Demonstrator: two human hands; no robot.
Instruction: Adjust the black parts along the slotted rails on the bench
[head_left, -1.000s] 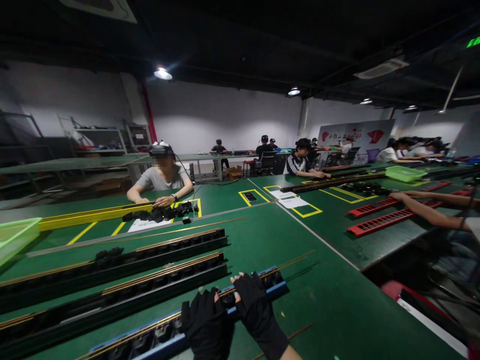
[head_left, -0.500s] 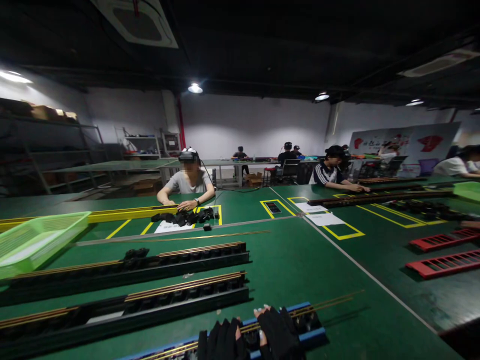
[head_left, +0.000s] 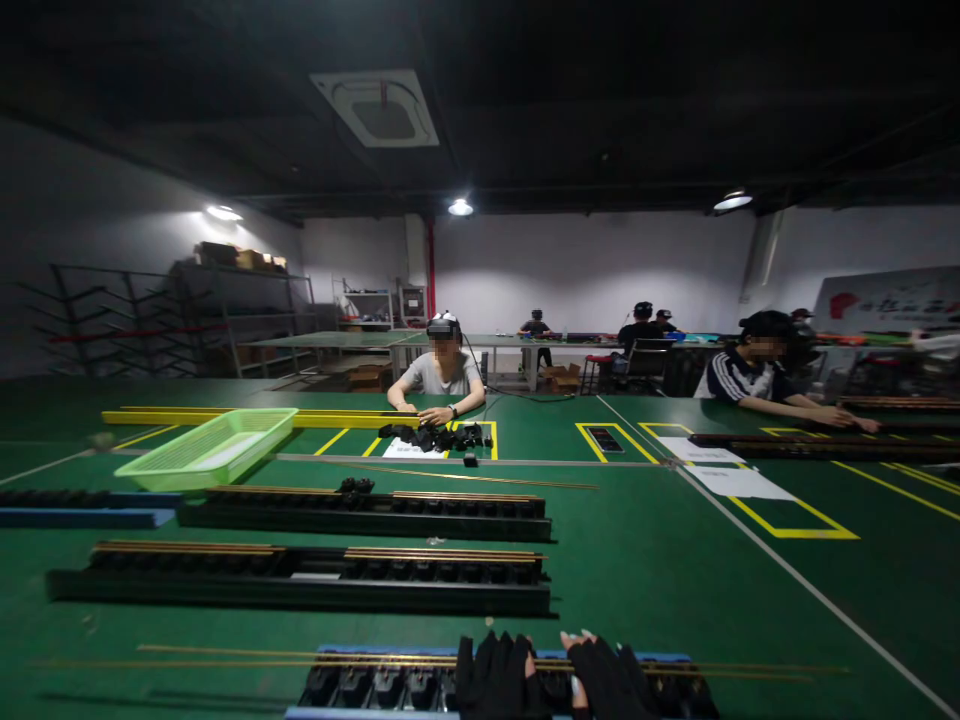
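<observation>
Both of my hands wear black fingerless gloves and sit at the bottom edge of the view. My left hand (head_left: 496, 672) and my right hand (head_left: 609, 676) rest side by side on a blue rail (head_left: 375, 685) that holds black clips and thin brass rods (head_left: 225, 655). The fingers curl down over the rods and clips. Whether they pinch anything is hidden by the frame edge. Beyond the blue rail lie two long black rails (head_left: 300, 580) with brass rods, parallel to it.
A green mesh basket (head_left: 210, 450) stands at the left, with another blue rail (head_left: 75, 515) beside it. Across the green table a person with a headset handles black parts (head_left: 431, 436). More people work at tables to the right. Yellow tape marks boxes (head_left: 780, 520) on the table.
The view has swung left and levelled. The basket and the left blue rail came into sight, and the red rails at right left it. My hands stay on the blue rail, lower in view.
</observation>
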